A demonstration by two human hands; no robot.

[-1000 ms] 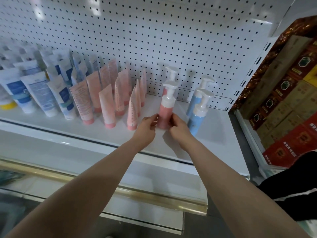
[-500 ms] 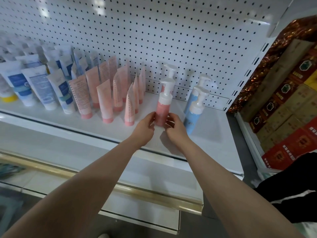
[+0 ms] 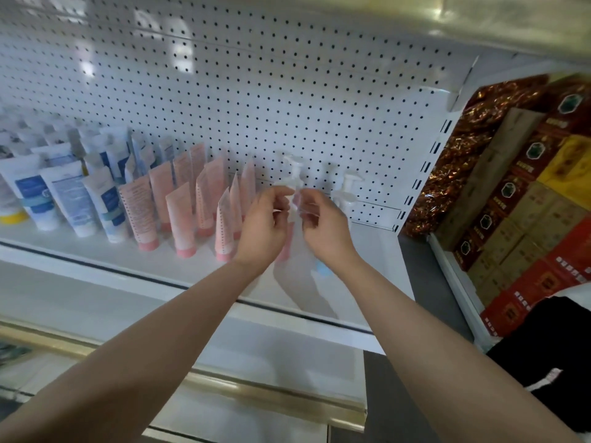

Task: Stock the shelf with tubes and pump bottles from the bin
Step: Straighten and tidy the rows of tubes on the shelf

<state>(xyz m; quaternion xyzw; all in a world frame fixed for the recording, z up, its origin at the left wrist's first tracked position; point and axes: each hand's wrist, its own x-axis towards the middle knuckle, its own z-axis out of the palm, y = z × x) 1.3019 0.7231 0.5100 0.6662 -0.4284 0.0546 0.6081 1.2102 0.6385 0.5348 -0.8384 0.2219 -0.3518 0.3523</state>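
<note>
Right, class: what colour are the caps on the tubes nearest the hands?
Pink caps on paler pink tubes; the head view shows them.

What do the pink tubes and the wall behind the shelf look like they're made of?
The pink tubes look like soft matte plastic, with flat crimped top ends. The back wall is probably white painted sheet metal, glossy: regular punched holes, reflected light patches.

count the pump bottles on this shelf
4. Front pink bottle, partly behind the left hand; rear pink bottle behind it; front blue bottle and rear blue bottle just right. More could be hidden.
</note>
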